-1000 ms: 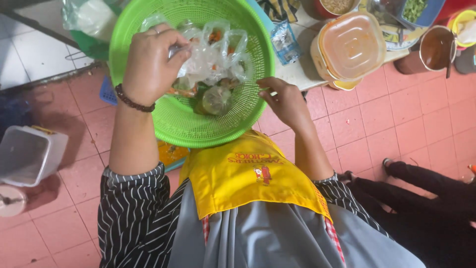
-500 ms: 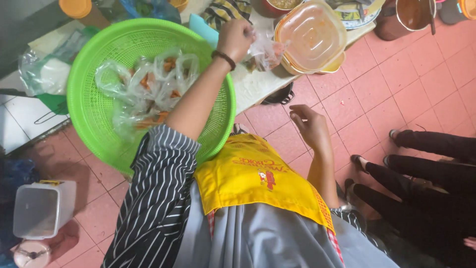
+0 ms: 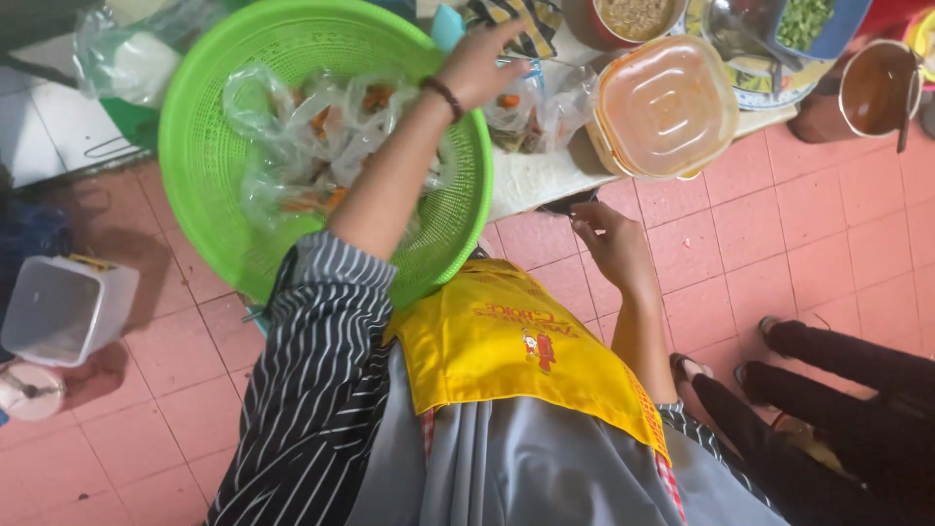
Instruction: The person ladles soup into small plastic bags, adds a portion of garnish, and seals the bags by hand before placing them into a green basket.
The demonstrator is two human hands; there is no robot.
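A large green plastic basket rests against my lap and holds several clear plastic bags of food with orange pieces. My left arm crosses over the basket. My left hand, with a dark wristband, has its fingers spread just above more clear bags lying on the white table edge. My right hand hangs below the table edge with loosely curled fingers and nothing in it. I wear a striped shirt and a yellow apron.
On the table stand a lidded clear box, a bowl of brown food, a blue container of chopped greens and a pot of brown liquid. A white tub sits on the pink tiled floor. Another person's dark-clad legs are at right.
My left hand left the bags in the basket and reached right to the bags on the table. My right hand dropped from the basket rim to below the table edge.
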